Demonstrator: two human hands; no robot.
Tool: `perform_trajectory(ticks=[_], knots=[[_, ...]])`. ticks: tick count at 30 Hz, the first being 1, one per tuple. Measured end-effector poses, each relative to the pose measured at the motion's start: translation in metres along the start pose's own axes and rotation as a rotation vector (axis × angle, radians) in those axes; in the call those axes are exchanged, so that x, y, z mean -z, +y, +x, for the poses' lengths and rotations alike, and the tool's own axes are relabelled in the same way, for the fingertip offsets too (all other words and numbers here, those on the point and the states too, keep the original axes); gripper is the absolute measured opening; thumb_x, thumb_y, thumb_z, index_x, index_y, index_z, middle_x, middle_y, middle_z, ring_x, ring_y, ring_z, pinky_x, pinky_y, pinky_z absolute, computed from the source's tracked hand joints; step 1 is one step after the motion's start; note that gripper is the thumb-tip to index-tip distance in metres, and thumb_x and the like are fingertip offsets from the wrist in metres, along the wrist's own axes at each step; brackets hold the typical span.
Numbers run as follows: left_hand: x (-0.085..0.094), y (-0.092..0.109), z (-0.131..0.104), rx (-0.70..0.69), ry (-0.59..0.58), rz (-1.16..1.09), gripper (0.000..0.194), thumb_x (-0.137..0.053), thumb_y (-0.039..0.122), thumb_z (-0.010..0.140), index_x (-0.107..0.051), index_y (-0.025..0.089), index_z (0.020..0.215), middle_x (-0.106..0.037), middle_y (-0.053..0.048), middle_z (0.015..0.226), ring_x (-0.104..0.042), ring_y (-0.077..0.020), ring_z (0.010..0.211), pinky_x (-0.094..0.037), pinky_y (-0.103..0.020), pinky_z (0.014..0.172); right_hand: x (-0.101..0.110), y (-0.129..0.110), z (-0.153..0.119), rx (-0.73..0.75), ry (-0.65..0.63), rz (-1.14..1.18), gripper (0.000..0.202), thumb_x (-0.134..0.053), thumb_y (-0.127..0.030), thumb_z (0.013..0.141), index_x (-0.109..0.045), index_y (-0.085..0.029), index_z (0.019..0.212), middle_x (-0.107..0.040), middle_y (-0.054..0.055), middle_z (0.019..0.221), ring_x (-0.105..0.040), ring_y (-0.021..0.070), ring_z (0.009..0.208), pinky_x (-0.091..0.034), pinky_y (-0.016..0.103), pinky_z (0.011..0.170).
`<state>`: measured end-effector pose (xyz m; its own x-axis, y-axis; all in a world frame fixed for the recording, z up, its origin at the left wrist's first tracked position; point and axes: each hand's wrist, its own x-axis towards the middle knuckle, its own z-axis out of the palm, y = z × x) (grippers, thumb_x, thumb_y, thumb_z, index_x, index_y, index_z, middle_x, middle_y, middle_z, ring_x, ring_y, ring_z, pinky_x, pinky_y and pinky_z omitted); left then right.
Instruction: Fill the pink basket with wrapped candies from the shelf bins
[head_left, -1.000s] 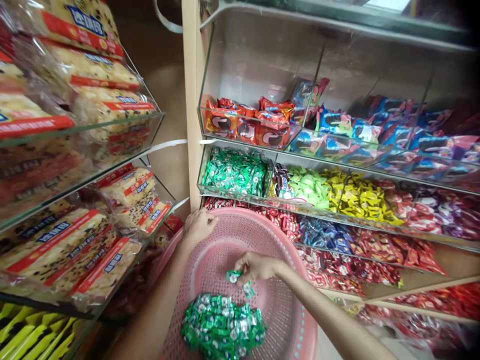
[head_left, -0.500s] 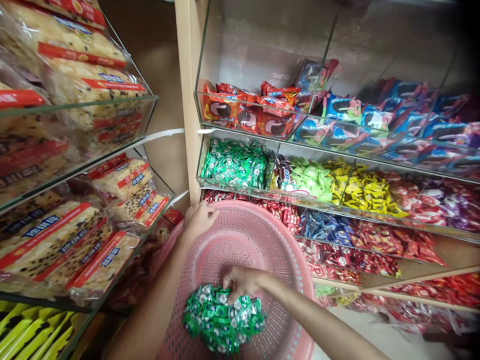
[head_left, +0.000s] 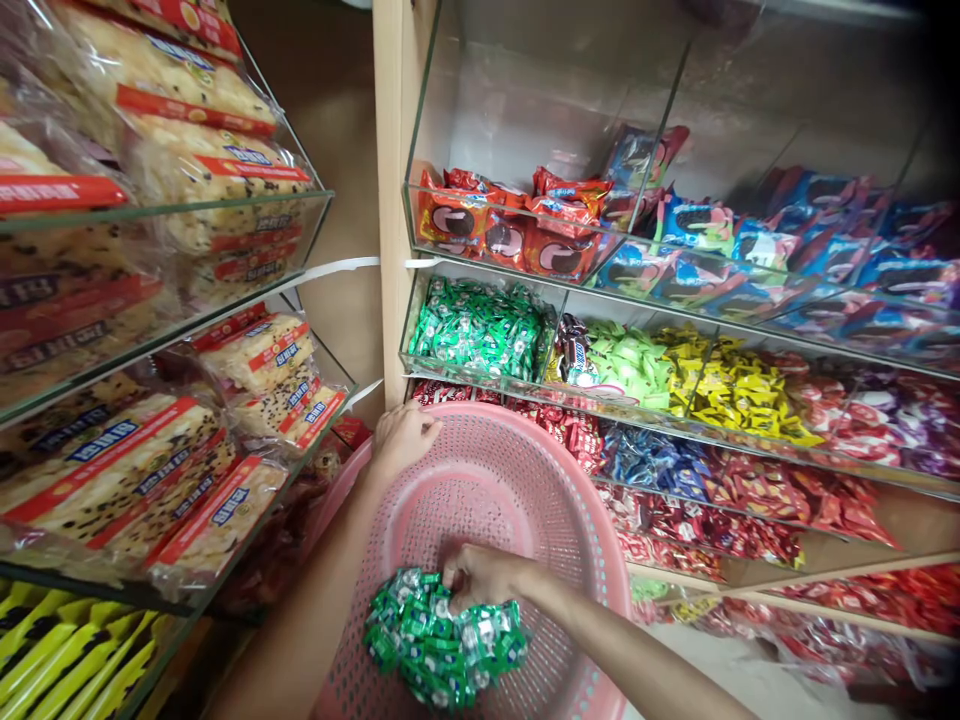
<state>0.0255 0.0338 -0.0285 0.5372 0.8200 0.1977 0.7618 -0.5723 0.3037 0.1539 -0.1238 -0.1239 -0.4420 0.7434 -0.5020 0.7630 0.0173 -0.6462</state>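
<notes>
A round pink plastic basket (head_left: 592,500) with a perforated wall is tilted toward me below the shelves. My left hand (head_left: 405,437) is closed over its far left rim. Inside, a heap of small green-wrapped candies (head_left: 442,655) lies at the near side. My right hand (head_left: 484,578) reaches in from the right and touches the upper edge of the heap. Its fingers are curled, and what is between them, if anything, is hidden.
Ahead, a clear bin holds more green-wrapped candies (head_left: 480,325), beside yellow-wrapped sweets (head_left: 739,385). Above stand red snack packs (head_left: 517,225) and blue snack packs (head_left: 697,222). Packaged rice crackers (head_left: 120,450) fill the left rack, whose glass edges come close to my left arm.
The view has shifted slightly, moving the shelves a little to the right. My right hand has sunk slightly lower at the heap's edge. My left hand stays on the rim.
</notes>
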Motion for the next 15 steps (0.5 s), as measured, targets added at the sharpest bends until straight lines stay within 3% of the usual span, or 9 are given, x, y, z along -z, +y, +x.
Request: perform_trajectory(ticks=[6, 10, 15], knots=[[-0.002, -0.002, 0.0, -0.005, 0.009, -0.002, 0.038, -0.042, 0.044, 0.086, -0.071, 0.022, 0.076, -0.063, -0.004, 0.092, -0.058, -0.016, 0.083, -0.039, -0.025, 0.07, 0.014, -0.019, -0.018, -0.015, 0.102, -0.035, 0.036, -0.068, -0.039, 0.07, -0.068, -0.016, 0.098, -0.068, 0.002, 0.082, -0.058, 0.0137, 0.072, -0.039, 0.019, 0.059], [-0.001, -0.002, -0.001, 0.002, 0.007, -0.013, 0.037, -0.043, 0.044, 0.086, -0.071, 0.022, 0.077, -0.063, -0.004, 0.093, -0.058, -0.0158, 0.083, -0.039, -0.025, 0.07, 0.014, -0.038, -0.039, -0.252, 0.196, -0.196, 0.026, -0.059, -0.036, 0.078, -0.07, -0.015, 0.089, -0.069, 0.008, 0.087, -0.061, 0.021, 0.08, -0.042, 0.026, 0.067], [-0.001, -0.001, -0.002, 0.023, -0.007, -0.007, 0.038, -0.042, 0.044, 0.086, -0.071, 0.022, 0.078, -0.062, -0.004, 0.093, -0.057, -0.0154, 0.085, -0.039, -0.024, 0.07, -0.009, -0.051, -0.05, -0.435, 0.112, -0.28, 0.038, -0.061, -0.039, 0.075, -0.066, -0.013, 0.103, -0.066, 0.015, 0.105, -0.061, 0.029, 0.097, -0.045, 0.034, 0.079]])
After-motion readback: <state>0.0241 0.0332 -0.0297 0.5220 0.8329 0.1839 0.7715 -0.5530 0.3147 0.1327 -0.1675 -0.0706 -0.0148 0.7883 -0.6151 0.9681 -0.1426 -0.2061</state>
